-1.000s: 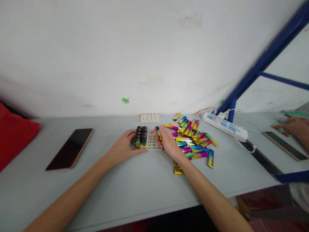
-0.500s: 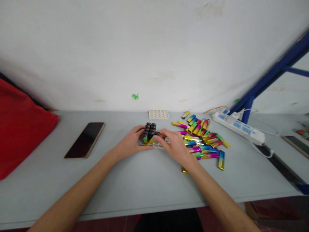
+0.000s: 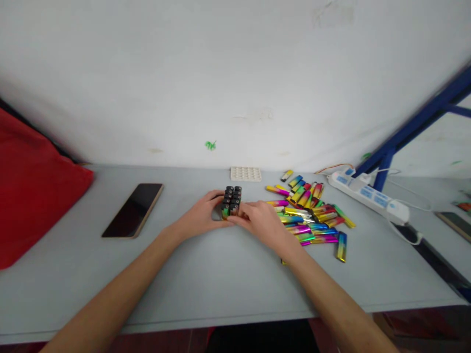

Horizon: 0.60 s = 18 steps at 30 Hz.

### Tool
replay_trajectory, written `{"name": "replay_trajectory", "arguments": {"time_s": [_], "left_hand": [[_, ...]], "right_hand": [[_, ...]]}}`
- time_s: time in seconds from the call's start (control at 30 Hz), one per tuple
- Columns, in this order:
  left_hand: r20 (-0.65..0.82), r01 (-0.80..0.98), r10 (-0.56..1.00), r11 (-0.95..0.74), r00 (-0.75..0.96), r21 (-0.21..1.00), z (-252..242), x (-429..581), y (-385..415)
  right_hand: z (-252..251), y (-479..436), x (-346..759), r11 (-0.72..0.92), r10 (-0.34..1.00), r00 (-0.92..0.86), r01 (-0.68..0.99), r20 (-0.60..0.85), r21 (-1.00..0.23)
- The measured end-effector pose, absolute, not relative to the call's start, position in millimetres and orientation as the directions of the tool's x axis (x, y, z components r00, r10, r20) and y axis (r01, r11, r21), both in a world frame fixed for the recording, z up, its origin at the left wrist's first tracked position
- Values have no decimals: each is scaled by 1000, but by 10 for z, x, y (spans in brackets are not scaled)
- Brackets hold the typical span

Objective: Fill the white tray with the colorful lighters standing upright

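Note:
Black-topped lighters [image 3: 231, 197] stand upright in two tight columns in front of me. My left hand [image 3: 199, 214] curls around their left side, fingers behind and thumb across the near left corner. With its fingers closed, my right hand [image 3: 257, 219] grips the nearest lighter of the right column [image 3: 234, 209], thumb at the front. The white holder under the lighters is hidden behind my hands. To the right of my right hand lies a loose pile of shiny multicoloured lighters [image 3: 303, 212].
A white tray with rows of holes [image 3: 246, 174] lies against the wall. On the left are a phone [image 3: 133, 211] and a red bag [image 3: 37, 186]. A white power strip [image 3: 368, 193] with cables runs along the right, below a blue metal frame [image 3: 412, 130].
My right hand has moved slightly left and nearer, and the tilted lighter it held now stands upright in line with the right column. My left hand stays around the lighters.

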<state>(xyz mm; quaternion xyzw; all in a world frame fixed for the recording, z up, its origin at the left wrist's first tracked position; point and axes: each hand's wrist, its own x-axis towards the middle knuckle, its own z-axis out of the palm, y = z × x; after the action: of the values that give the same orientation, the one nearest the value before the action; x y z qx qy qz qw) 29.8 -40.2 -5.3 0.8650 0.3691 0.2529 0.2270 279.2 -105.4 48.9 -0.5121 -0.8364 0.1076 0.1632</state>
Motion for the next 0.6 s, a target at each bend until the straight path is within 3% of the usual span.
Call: {"name": "replay_trajectory", "arguments": {"time_s": [0.13, 0.3, 0.6], "left_hand": [[260, 537, 762, -615, 593, 578, -50, 292, -387], [207, 559, 769, -595, 605, 577, 0, 303, -370], [229, 587, 804, -566, 550, 578, 46, 344, -381]], "right_hand": [[409, -1027, 3060, 483, 875, -390, 753, 288, -447], [389, -937, 3461, 420, 868, -156, 737, 471, -530], [366, -858, 3705, 291, 874, 51, 740, 483, -606]]}}
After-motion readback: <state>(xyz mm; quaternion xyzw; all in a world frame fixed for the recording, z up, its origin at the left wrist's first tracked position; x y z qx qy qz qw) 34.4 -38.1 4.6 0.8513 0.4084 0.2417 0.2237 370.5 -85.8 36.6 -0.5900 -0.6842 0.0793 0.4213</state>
